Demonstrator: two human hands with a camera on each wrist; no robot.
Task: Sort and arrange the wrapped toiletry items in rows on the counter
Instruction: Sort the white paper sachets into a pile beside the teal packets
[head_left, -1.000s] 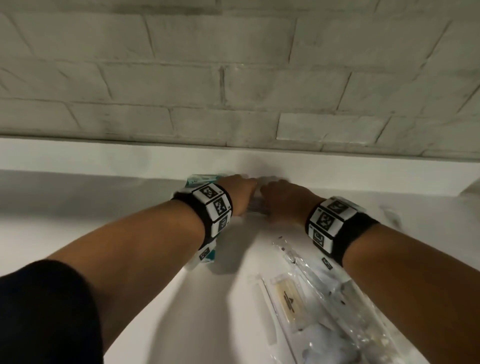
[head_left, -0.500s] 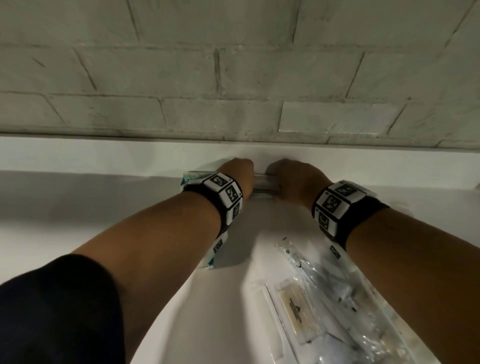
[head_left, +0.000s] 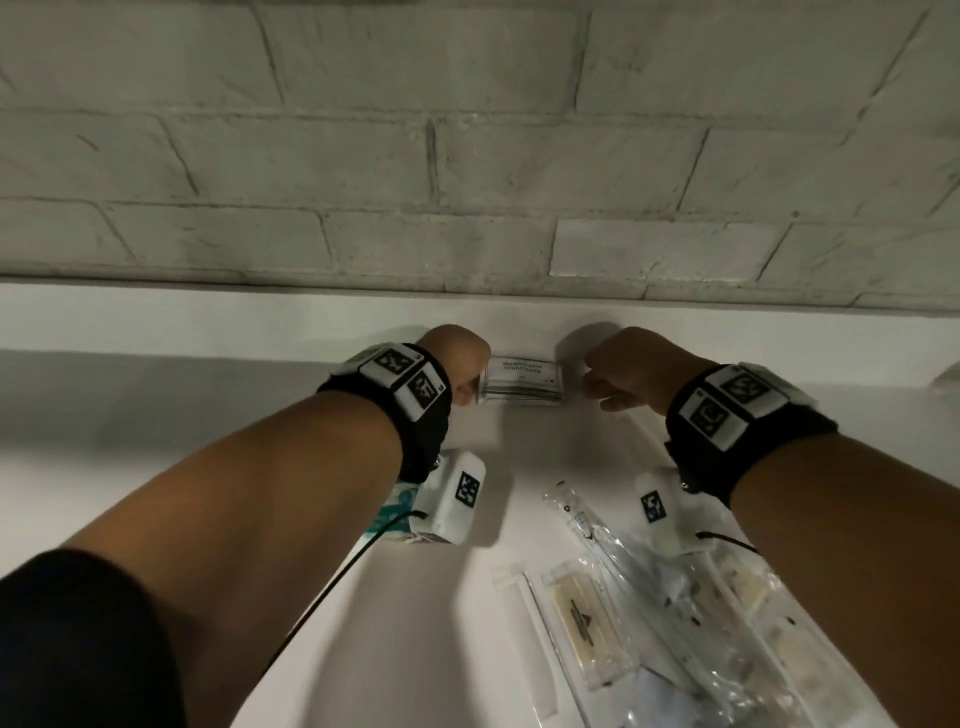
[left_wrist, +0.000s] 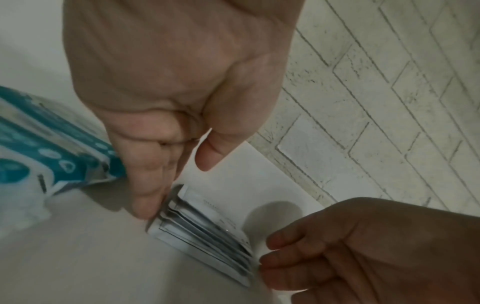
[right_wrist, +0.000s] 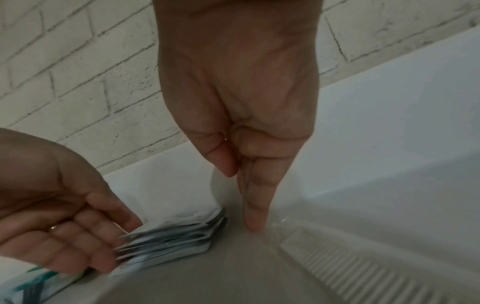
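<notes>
A small stack of white shampoo sachets (head_left: 522, 382) with dark printed lettering is standing on edge at the centre of the head view, leaning against the low white ledge at the back of the white counter (head_left: 156, 441), just under the pale grey brick wall (head_left: 467, 156). The left hand (head_left: 457, 358) is sitting at the stack's left end; in the left wrist view its curled fingers (left_wrist: 148, 197) are touching the sachet ends while the thumb is hanging free above, so it is pressing rather than gripping, though motion blur is making the contact hard to judge. The right hand (head_left: 628, 366) is hovering just beside the stack's right end, apart from it; in the right wrist view its fingers (right_wrist: 255, 205) are pointing down at the counter, loosely together and holding nothing.

A teal and white patterned packet (head_left: 397, 512) is lying at the centre left of the head view, mostly hidden beneath the left forearm, and is showing at the left edge of the left wrist view (left_wrist: 39, 154). In the lower right of the head view, a heap of clear plastic wrapped toiletry items (head_left: 675, 623) is lying on the counter, among them a flat tan piece in a clear sleeve (head_left: 579, 621). A ribbed clear wrapper (right_wrist: 350, 267) is lying in the lower right of the right wrist view.
</notes>
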